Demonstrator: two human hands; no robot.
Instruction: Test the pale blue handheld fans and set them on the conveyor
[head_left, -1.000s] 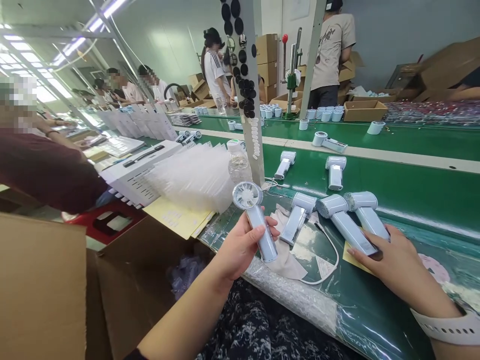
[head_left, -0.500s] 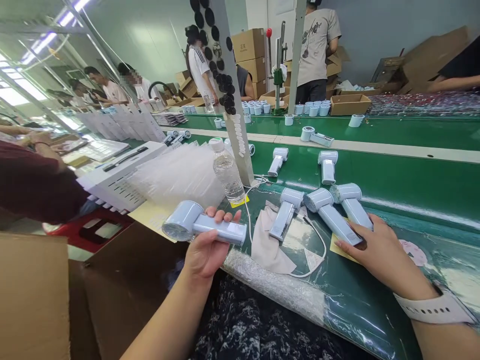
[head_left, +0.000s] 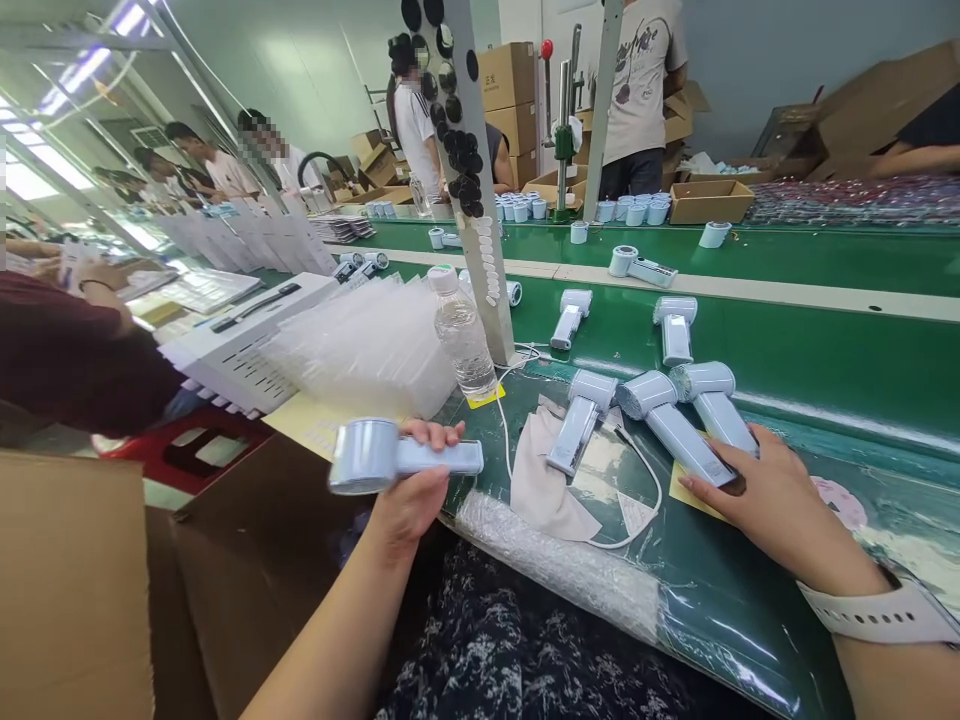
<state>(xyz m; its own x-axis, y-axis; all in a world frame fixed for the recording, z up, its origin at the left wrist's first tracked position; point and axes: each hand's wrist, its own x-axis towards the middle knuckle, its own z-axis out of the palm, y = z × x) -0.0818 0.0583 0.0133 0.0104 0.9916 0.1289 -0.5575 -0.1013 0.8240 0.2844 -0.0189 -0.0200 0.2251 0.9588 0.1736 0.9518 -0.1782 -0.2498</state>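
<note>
My left hand (head_left: 412,490) is closed round the handle of a pale blue handheld fan (head_left: 375,456), held sideways with its round head to the left, above a cardboard box's edge. My right hand (head_left: 765,500) rests on the green bench, its fingers on the handle ends of two fans (head_left: 671,420) lying side by side. A third fan (head_left: 579,420) lies left of them, partly on a beige cloth (head_left: 540,480). A white cable (head_left: 645,500) loops between them.
A water bottle (head_left: 463,335) stands by a slanted post (head_left: 480,170). Clear bags (head_left: 367,345) and white boxes (head_left: 240,350) lie at left. More fans (head_left: 675,330) sit on the green conveyor (head_left: 825,370). An open cardboard box (head_left: 112,580) is at lower left. Other people work behind and at left.
My left hand has tipped its fan from upright to lying sideways and carried it left, towards the cardboard box. My right hand has stayed on the two fans.
</note>
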